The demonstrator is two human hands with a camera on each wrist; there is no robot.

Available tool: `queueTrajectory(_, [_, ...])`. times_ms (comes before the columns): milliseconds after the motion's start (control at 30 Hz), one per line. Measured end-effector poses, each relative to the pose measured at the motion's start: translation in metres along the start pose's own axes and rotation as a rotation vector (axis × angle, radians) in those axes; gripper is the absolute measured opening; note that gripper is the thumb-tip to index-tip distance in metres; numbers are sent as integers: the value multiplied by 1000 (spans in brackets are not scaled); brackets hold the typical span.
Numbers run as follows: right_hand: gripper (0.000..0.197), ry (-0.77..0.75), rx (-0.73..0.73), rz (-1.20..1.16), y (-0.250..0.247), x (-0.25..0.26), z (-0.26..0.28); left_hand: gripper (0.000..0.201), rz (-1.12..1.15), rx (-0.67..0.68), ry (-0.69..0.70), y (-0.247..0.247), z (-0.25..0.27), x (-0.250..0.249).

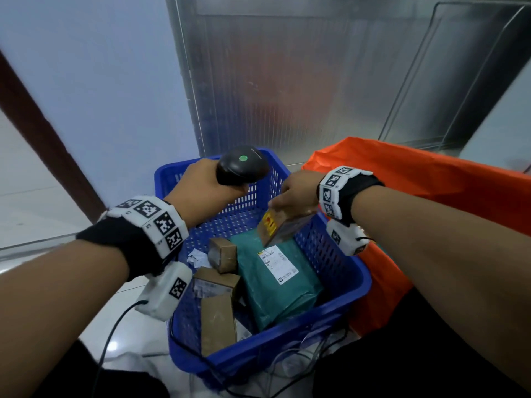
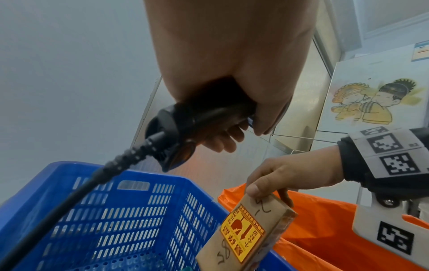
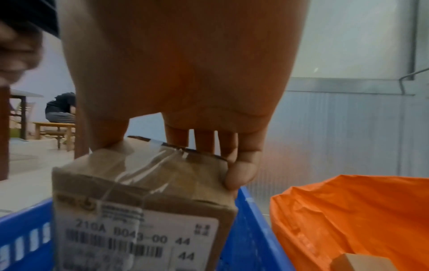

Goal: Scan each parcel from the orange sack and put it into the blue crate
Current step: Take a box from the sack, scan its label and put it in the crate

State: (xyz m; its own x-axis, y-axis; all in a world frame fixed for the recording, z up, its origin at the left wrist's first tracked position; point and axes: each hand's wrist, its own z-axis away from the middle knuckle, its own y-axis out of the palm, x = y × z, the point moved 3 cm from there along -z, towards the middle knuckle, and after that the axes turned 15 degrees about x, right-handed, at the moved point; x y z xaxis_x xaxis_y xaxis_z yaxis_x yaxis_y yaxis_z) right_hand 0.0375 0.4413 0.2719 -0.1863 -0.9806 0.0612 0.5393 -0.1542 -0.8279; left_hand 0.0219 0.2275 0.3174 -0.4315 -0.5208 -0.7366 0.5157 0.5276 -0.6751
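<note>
While both hands work above the blue crate [image 1: 339, 308], a cardboard parcel [image 1: 283, 226] hangs over its right side.

The right hand [image 1: 298, 193] pinches the parcel's top between thumb and fingers; the left hand [image 1: 201, 188] is wrapped round a black scanner [image 1: 242, 165]. The orange sack [image 1: 431, 196] stands right of the crate on the pale tiled floor [image 1: 34, 191], a ribbed metal panel [image 1: 287, 81] and white wall [image 1: 100, 67] behind.
</note>
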Motion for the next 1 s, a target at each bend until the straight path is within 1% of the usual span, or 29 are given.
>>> queueTrajectory(133, [55, -73, -34, -14, 4, 18, -10, 14, -125, -84, -33, -4, -3, 2])
queueTrajectory(233, [51, -106, -49, -4, 6, 26, -6, 18, -135, -111, -27, -3, -6, 1])
queueTrajectory(333, [49, -128, -25, 18, 8, 30, -4, 25, -139, -144, -14, -2, -11, 3])
queueTrajectory(400, [47, -168, -39, 71, 9, 33, -3, 29, -149, -182, -20, -3, -14, 6])
queueTrajectory(467, [47, -193, -43, 132, 12, 36, -2, 27, -106, -220, -20, -2, -17, 5])
queueTrajectory(533, [49, -225, -53, 142, 14, 37, -3, 21, -18, -249, -28, -1, -20, 5])
queueTrajectory(600, [50, -242, -45, 143, 16, 40, -4, 18, 23, -269, -30, 2, -24, 5])
queueTrajectory(700, [47, -258, -27, 172, 17, 40, -1, 22, 88, -300, -33, 5, -33, 7])
queueTrajectory(833, [43, -253, 2, 175, 18, 36, 5, 20, 146, -320, -33, 12, -41, 6])
queueTrajectory(933, [45, -267, -1, 189, 17, 35, 8, 20, 181, -346, -49, 14, -47, 6])
queueTrajectory(1000, [50, -282, 2, 156, 18, 36, 9, 20, 216, -360, -42, 16, -50, 8])
